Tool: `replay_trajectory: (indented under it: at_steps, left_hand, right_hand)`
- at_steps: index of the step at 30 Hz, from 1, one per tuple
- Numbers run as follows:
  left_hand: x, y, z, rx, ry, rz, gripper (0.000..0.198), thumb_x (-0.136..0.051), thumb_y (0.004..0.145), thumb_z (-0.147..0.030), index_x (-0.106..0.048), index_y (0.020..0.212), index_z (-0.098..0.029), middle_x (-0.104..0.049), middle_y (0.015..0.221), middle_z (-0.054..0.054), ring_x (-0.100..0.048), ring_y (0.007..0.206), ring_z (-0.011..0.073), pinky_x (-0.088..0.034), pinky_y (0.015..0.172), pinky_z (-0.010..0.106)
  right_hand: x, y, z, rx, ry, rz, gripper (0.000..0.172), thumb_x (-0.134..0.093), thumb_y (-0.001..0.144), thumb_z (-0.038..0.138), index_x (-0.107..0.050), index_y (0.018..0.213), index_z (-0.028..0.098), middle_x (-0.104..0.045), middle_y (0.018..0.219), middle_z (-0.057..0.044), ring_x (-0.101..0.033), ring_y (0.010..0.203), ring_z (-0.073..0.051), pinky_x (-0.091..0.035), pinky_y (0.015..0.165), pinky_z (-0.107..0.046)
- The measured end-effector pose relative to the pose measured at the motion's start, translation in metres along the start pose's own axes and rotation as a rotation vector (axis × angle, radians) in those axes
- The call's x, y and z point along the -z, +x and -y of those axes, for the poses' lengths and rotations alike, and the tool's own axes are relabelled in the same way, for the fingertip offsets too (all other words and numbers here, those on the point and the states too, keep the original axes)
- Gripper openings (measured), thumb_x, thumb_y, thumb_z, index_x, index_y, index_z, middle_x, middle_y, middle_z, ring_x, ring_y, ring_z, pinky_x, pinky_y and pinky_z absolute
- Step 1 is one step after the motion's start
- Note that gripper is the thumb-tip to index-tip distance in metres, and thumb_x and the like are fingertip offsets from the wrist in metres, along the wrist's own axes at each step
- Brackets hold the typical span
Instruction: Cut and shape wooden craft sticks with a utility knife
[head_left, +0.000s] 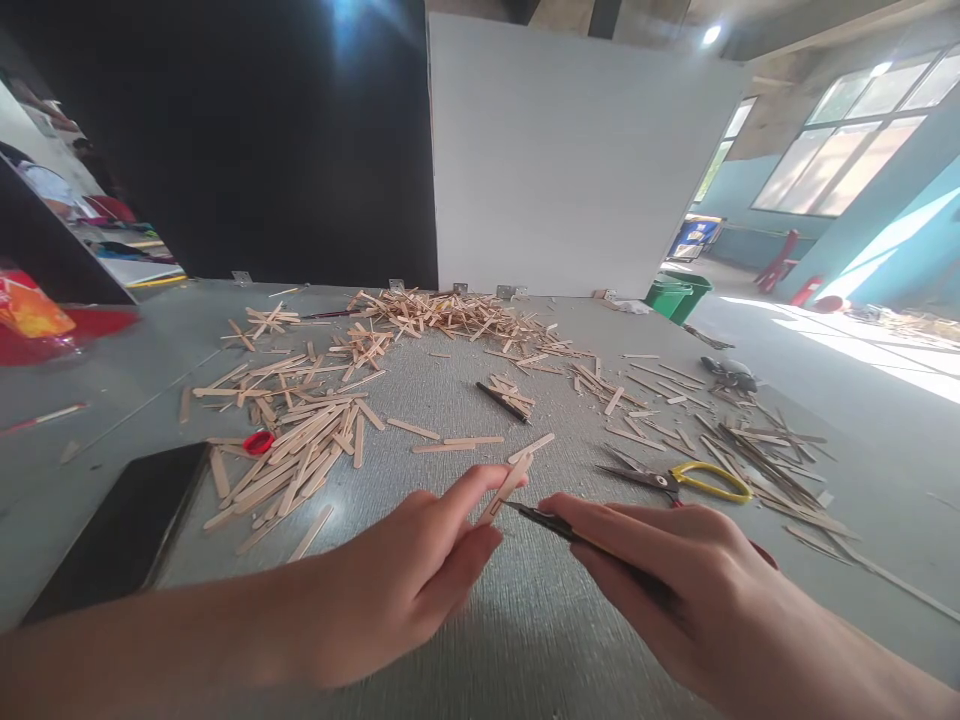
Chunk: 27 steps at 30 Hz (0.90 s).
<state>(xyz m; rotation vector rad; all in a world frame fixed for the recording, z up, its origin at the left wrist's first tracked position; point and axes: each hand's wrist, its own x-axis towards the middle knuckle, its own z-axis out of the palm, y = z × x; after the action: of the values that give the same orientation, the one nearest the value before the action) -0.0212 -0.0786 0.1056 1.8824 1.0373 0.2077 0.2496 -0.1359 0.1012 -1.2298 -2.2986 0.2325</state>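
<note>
Between the thumb and fingers of my left hand (412, 560) is a wooden craft stick (511, 482), tilted upward. A small rectangular slot shows near its lower end. My right hand (686, 565) is wrapped round a dark craft knife (551, 523), whose pointed tip meets the stick beside that slot. Part of the knife's handle is hidden by my fingers. Just beyond my right hand lie scissors (664, 481) with a yellow handle, their blades apart. A black pen (504, 403) rests on the table ahead of both hands.
Many loose craft sticks (315, 450) are heaped at the left, with another pile (450, 315) at the back. A black phone-like slab (124, 530) and a red ring (259, 442) lie left. Thin strips (780, 470) are scattered right. An upright black-and-white panel (577, 160) stands behind.
</note>
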Motion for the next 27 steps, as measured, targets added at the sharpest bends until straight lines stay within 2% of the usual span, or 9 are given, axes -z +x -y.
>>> replay_trajectory:
  at_steps: [6,9,13,17,19,22,24,27]
  left_hand:
    - [-0.001,0.000,0.002,-0.030,0.055,-0.046,0.062,-0.038,0.109,-0.064,-0.036,0.163,-0.032,-0.060,0.085,0.000,-0.060,0.066,0.0152,-0.050,0.067,0.028]
    - [-0.001,-0.001,-0.001,-0.016,0.082,-0.036,0.062,-0.035,0.110,-0.064,-0.035,0.163,-0.033,-0.065,0.090,0.003,-0.064,0.069,0.0168,-0.051,0.068,0.028]
    - [0.001,-0.001,-0.005,-0.028,0.178,-0.022,0.060,-0.033,0.110,-0.061,-0.036,0.162,-0.032,-0.072,0.102,0.007,-0.072,0.088,0.0227,-0.055,0.084,0.034]
    - [-0.004,0.001,-0.004,-0.029,0.192,-0.029,0.062,-0.027,0.111,-0.059,-0.038,0.162,-0.025,-0.076,0.092,0.005,-0.074,0.082,0.0228,-0.057,0.079,0.032]
    - [-0.007,0.000,-0.002,-0.051,0.208,-0.048,0.059,-0.028,0.112,-0.055,-0.041,0.161,-0.024,-0.076,0.089,0.005,-0.076,0.086,0.0237,-0.058,0.079,0.032]
    - [-0.007,-0.002,0.000,-0.117,0.259,-0.053,0.055,-0.037,0.111,-0.050,-0.045,0.159,-0.025,-0.077,0.093,0.007,-0.077,0.092,0.0257,-0.058,0.082,0.034]
    - [-0.006,-0.003,0.000,-0.132,0.284,-0.050,0.054,-0.041,0.110,-0.048,-0.044,0.159,-0.027,-0.078,0.098,0.008,-0.077,0.092,0.0261,-0.058,0.082,0.035]
    - [-0.003,-0.003,-0.002,-0.129,0.259,-0.026,0.056,-0.038,0.111,-0.047,-0.041,0.162,-0.025,-0.078,0.095,0.008,-0.077,0.088,0.0261,-0.058,0.080,0.035]
  right_hand:
    - [-0.002,0.005,0.001,0.029,0.000,-0.012,0.039,-0.048,0.111,0.021,-0.058,0.148,0.028,-0.078,0.128,-0.009,-0.080,0.096,-0.021,-0.058,0.060,-0.024]
    - [-0.001,0.005,0.002,0.082,-0.063,-0.060,0.036,-0.048,0.111,0.019,-0.060,0.144,0.023,-0.080,0.119,-0.010,-0.081,0.084,-0.020,-0.059,0.059,-0.025]
    - [-0.001,-0.001,0.006,0.186,-0.263,-0.025,0.042,-0.040,0.108,0.012,-0.055,0.147,0.013,-0.080,0.111,-0.013,-0.079,0.077,-0.020,-0.060,0.054,-0.026]
    - [-0.002,-0.007,0.013,0.297,-0.525,-0.009,0.048,-0.037,0.104,0.013,-0.051,0.149,0.001,-0.079,0.109,-0.021,-0.079,0.077,-0.028,-0.066,0.058,-0.035]
    - [0.000,-0.005,0.015,0.278,-0.479,-0.007,0.046,-0.036,0.106,0.014,-0.054,0.147,0.003,-0.080,0.106,-0.019,-0.079,0.078,-0.026,-0.067,0.059,-0.033]
    - [0.005,-0.001,0.017,0.158,-0.271,-0.004,0.039,-0.036,0.111,0.020,-0.066,0.135,0.015,-0.082,0.098,-0.011,-0.079,0.074,-0.020,-0.062,0.053,-0.024]
    - [0.007,0.000,0.017,0.123,-0.217,-0.011,0.037,-0.038,0.112,0.023,-0.069,0.131,0.020,-0.082,0.095,-0.009,-0.078,0.070,-0.020,-0.059,0.050,-0.024]
    - [0.007,-0.002,0.018,0.201,-0.289,0.026,0.043,-0.037,0.111,0.026,-0.064,0.141,0.012,-0.081,0.099,-0.014,-0.076,0.066,-0.023,-0.061,0.051,-0.030]
